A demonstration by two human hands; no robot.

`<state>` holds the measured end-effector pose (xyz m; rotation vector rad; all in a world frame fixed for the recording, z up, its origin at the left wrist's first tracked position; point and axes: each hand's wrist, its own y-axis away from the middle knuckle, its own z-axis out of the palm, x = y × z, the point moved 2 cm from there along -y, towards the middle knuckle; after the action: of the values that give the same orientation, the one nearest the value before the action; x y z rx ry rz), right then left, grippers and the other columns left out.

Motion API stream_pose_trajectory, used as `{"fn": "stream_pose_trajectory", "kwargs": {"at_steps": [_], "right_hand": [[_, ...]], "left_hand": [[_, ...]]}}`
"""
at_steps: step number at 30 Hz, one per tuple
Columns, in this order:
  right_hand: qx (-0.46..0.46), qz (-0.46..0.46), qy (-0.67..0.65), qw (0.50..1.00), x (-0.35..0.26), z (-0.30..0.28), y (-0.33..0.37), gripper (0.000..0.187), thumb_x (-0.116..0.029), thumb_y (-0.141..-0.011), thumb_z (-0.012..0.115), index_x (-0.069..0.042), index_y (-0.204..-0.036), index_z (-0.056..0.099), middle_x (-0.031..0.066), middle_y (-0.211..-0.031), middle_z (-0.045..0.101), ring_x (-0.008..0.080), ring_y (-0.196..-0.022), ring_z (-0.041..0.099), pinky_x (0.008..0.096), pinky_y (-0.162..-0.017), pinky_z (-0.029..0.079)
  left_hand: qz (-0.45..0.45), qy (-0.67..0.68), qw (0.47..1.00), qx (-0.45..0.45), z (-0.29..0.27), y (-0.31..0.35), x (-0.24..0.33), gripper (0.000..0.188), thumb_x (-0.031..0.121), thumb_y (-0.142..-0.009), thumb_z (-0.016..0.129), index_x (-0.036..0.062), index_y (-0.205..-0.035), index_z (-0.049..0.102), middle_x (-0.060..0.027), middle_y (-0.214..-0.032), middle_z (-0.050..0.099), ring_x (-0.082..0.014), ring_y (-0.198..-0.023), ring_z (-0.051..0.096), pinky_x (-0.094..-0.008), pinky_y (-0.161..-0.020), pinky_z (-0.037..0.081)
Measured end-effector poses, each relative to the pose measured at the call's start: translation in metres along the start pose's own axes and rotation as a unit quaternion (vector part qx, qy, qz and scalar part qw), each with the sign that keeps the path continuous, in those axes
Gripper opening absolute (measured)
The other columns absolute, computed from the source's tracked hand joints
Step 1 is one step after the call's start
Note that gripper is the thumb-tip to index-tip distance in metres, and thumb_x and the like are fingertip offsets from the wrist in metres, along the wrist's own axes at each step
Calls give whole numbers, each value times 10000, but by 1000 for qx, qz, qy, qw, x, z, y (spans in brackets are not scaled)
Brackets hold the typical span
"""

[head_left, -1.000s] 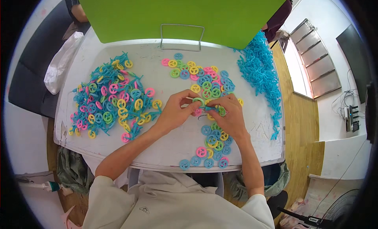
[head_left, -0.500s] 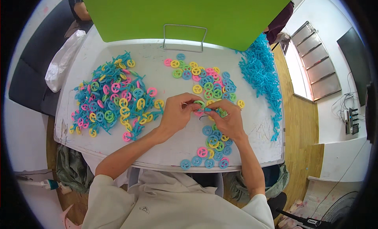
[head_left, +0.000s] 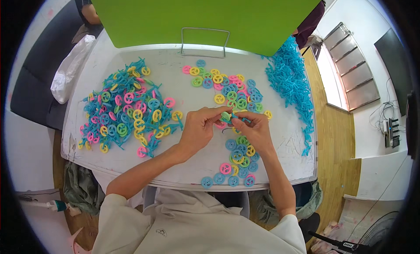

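Note:
Over the middle of the table, my left hand [head_left: 197,128] pinches a small green plastic wheel [head_left: 225,116] between thumb and fingers. My right hand [head_left: 256,130] is closed on a blue plastic stem [head_left: 235,119], its end against the wheel; fingers hide how far the two are joined. Loose wheels [head_left: 231,95] in pink, yellow, green and blue lie beyond and below my hands. To the left is a heap of wheels with blue stems in them [head_left: 122,116]. A long pile of loose blue stems [head_left: 286,74] runs down the right side.
An upright green panel [head_left: 205,13] with a wire loop [head_left: 205,28] borders the far side of the white table [head_left: 179,174]. A white bag [head_left: 72,74] sits at the left edge. Other people's arms show beside the panel. A fan [head_left: 385,232] stands at lower right.
The green wheel has tilted in my left fingers. My right hand has turned slightly, its fingers now stretched further over the blue stem, and more of the stem shows.

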<state>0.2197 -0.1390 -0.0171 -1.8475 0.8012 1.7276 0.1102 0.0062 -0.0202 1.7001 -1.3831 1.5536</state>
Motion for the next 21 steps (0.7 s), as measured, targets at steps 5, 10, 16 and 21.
{"fn": "stream_pose_trajectory", "kwargs": {"at_steps": [5,10,16,21], "right_hand": [[1,29,-92,995,5,7,1,190,-128,-834,727,35,-930,699,44,-792,680,51,-678,577,196,-583,442],[112,-54,119,985,-5,13,6,175,-98,-800,740,21,-922,699,52,-749,689,74,-651,604,219,-580,455],[150,-321,278,893,-19,20,8,94,-47,-799,721,19,-859,692,57,-771,686,120,-750,637,287,-640,481],[149,-218,210,941,-13,17,6,233,-48,-816,706,-9,-1036,639,86,-915,673,148,-830,652,287,-700,504]], "left_hand": [[27,-37,999,29,1,2,7,387,-118,-861,499,87,-1144,665,-123,-947,706,-189,-737,672,-294,-670,540],[32,-82,995,45,3,3,5,369,-112,-860,506,49,-1160,647,-127,-949,707,-203,-765,694,-294,-670,539],[-20,27,999,-3,-5,-3,-6,279,-54,-898,529,19,-1140,647,-104,-941,694,-164,-833,673,-277,-702,537],[-26,41,999,8,0,-3,16,268,-59,-874,566,18,-1113,659,-103,-1015,676,-167,-870,663,-279,-728,540]]}}
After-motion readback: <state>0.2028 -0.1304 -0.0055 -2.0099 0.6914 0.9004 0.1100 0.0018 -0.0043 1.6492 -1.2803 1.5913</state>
